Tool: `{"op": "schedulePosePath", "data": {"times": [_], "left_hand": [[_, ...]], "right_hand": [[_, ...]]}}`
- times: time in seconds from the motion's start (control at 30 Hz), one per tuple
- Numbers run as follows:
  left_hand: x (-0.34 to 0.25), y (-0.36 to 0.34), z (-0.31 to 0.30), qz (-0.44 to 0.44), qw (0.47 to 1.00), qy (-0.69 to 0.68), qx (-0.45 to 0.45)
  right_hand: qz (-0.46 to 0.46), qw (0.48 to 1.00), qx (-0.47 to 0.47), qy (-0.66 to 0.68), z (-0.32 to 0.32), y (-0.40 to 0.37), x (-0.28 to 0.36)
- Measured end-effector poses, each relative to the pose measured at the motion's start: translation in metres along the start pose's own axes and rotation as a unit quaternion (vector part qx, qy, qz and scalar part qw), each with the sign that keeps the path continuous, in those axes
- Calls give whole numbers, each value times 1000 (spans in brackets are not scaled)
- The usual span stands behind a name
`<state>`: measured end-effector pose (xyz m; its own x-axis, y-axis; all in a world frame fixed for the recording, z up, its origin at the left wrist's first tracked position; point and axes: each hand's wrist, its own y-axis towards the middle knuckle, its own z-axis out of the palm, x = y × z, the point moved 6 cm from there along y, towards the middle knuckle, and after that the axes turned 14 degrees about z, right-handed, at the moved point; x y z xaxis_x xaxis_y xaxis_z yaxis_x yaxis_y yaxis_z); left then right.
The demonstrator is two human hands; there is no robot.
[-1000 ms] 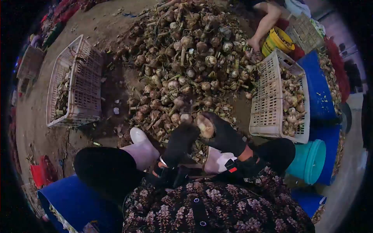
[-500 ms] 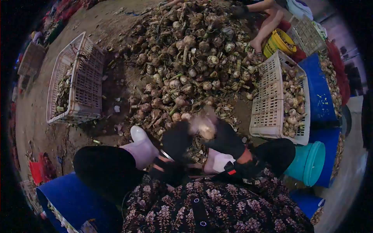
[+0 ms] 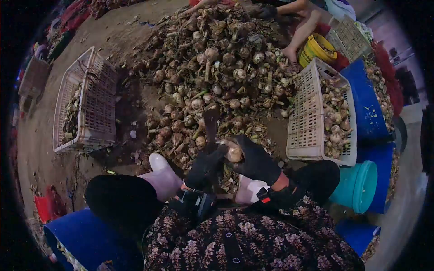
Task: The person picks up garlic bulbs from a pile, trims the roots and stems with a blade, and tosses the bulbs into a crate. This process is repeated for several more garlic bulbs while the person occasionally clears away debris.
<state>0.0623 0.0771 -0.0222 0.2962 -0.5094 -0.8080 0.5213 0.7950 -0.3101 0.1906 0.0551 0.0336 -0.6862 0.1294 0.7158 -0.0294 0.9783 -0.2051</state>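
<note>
My left hand [image 3: 204,166], in a black glove, is closed around what looks like a knife [image 3: 211,121]; its dark, broad blade points away from me and its handle is hidden. My right hand [image 3: 258,159], gloved in black too, grips a pale garlic bulb [image 3: 234,153] over the gap between my boots. The fingertips of my left hand are right beside the bulb, perhaps touching it. Just beyond both hands lies a large heap of garlic [image 3: 226,81] with stems and dry leaves.
A white crate [image 3: 97,108] holding stems stands at left; another crate [image 3: 307,117] with garlic bulbs at right. Blue tubs [image 3: 368,104], a teal bucket [image 3: 364,187] and a yellow bucket [image 3: 316,49] line the right side. Another person's leg [image 3: 303,36] shows beyond the heap.
The bulb, blurred before, now shows clearly in my right hand, slightly lower and to the left. The blade now stands out beyond my left hand. The view has shifted slightly.
</note>
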Motion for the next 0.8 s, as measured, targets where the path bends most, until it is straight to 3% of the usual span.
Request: {"op": "schedulePosePath", "data": {"times": [0.1,0.27,0.4,0.5,0.53,0.57,0.63,0.73,0.8], "left_hand": [[8,0,-6,15,1000,17,-13],[-3,-5,-11,100,995,20,-18],[-17,-13,-4,72,997,36,-7],[-15,-10,-8,53,995,81,-3],[-22,-4,-12,178,959,217,23],[-20,0,-15,297,889,345,50],[-28,-9,0,399,761,505,78],[-34,-29,15,383,685,613,91],[-33,-32,24,375,648,653,114]], "right_hand": [[15,1000,-3,7,5,-2,-1],[-9,989,84,122,3,-5,14],[-23,981,144,126,9,-7,0],[-26,980,105,166,12,-6,-4],[8,987,96,126,12,-5,-8],[43,992,85,85,9,-5,-11],[111,988,93,49,0,-7,-7],[137,976,123,121,-8,-9,5],[58,964,104,239,2,-12,-24]]}}
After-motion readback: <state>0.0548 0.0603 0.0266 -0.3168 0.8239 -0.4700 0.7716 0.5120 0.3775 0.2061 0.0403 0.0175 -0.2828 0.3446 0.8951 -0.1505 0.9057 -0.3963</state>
